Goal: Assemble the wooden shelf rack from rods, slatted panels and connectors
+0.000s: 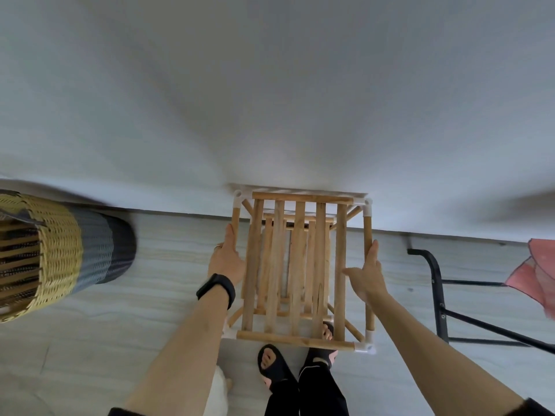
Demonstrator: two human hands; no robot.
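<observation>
The wooden shelf rack (297,265) stands upright on the floor against the wall, seen from above. Its top slatted panel sits in a frame of rods joined by white corner connectors (368,205). A lower slatted panel shows through the slats. My left hand (225,259) holds the left top rod, thumb lying along it, with a black band on the wrist. My right hand (368,277) holds the right top rod (367,229), thumb pointing along it and one finger reaching inward. The other fingers of both hands are hidden.
A tall woven basket (60,253) in yellow, grey and black stands to the left. At the right are a black metal frame (438,289) and a pink cloth (537,271). My feet in black sandals (273,367) stand at the rack's near edge. The white wall (270,100) is behind.
</observation>
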